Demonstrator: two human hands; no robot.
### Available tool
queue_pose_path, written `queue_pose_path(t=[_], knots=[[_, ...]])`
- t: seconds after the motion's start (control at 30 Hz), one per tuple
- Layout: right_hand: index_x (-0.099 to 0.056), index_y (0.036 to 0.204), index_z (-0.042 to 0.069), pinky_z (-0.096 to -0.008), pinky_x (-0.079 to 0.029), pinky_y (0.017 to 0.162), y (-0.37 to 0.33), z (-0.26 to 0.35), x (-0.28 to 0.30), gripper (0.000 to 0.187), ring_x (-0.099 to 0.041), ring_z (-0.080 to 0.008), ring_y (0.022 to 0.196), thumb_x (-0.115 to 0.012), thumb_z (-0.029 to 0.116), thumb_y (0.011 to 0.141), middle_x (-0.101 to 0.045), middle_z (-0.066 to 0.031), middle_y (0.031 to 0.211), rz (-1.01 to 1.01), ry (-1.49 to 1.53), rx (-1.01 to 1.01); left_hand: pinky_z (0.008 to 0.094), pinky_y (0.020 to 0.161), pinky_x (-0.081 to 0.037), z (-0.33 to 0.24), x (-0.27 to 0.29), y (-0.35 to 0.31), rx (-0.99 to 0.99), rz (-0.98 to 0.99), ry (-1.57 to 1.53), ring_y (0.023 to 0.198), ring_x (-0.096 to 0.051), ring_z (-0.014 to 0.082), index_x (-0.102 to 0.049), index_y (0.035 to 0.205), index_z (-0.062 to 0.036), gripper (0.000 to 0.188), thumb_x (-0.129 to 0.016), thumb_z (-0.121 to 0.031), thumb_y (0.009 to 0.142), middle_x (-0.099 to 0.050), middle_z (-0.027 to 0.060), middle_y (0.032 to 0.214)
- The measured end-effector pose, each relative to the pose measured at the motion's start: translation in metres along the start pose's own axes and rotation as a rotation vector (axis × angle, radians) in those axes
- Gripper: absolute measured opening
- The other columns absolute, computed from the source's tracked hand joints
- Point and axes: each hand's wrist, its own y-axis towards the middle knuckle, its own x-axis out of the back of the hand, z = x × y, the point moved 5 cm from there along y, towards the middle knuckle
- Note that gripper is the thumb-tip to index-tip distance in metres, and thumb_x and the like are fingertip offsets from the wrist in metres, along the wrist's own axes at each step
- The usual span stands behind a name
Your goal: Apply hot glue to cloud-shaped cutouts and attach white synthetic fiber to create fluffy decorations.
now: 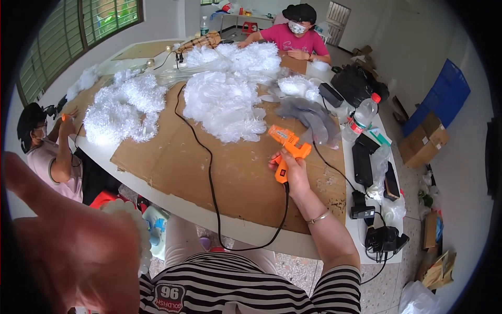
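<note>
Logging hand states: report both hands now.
Left hand: blurred, partly cut off; open or closed cannot be told.
Right hand: closed, holding the glue gun.

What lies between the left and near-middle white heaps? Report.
Head view: cardboard, crossed by the black cord of the glue gun, with clear plastic farther back.

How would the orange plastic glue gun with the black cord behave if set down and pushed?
The glue gun looks stiff, given its moulded-looking body. Its angled pistol shape could pivot rather than roll, and the trailing black cord might drag it.
</note>
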Motion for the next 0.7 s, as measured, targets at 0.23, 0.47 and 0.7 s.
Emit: queue_pose_path(t=[0.23, 0.47, 0.7], knots=[[-0.056, 0.092, 0.001, -0.0322, -0.054, 0.071, -0.013, 0.001, -0.005, 0.021, -0.062, -0.0191, 0.078, -0.052, 0.022, 0.094, -0.061, -0.0106, 0.085, 0.036, 0.004, 0.007, 0.0515, 0.089, -0.042, 0.034, 0.021, -0.109, 0.817, 0.475, 0.6, 0.074, -0.057, 0.0261, -0.062, 0.088, -0.0036, 0.011, -0.059, -0.012, 0.082, -0.062, 0.0069, 0.078], [-0.054, 0.096, 0.002, -0.0335, -0.053, 0.072, -0.004, 0.003, -0.01, 0.021, -0.062, -0.0199, 0.079, -0.052, 0.022, 0.093, -0.061, -0.0106, 0.087, 0.051, -0.013, -0.009, 0.0479, 0.08, -0.049, 0.013, -0.027, -0.091, 0.898, 0.529, -0.388, 0.079, -0.062, 0.0287, -0.062, 0.09, 0.0009, 0.029, -0.059, -0.028, 0.089, -0.065, 0.014, 0.086], [-0.054, 0.094, 0.003, -0.0324, -0.052, 0.07, -0.002, 0.005, -0.01, 0.021, -0.06, -0.0193, 0.077, -0.054, 0.024, 0.093, -0.06, -0.0099, 0.084, 0.037, -0.025, 0.024, 0.0478, 0.07, -0.052, 0.007, -0.032, -0.07, 0.644, 0.477, -0.312, 0.069, -0.063, 0.0293, -0.056, 0.073, 0.0005, 0.026, -0.044, -0.012, 0.093, -0.061, 0.0172, 0.074]])
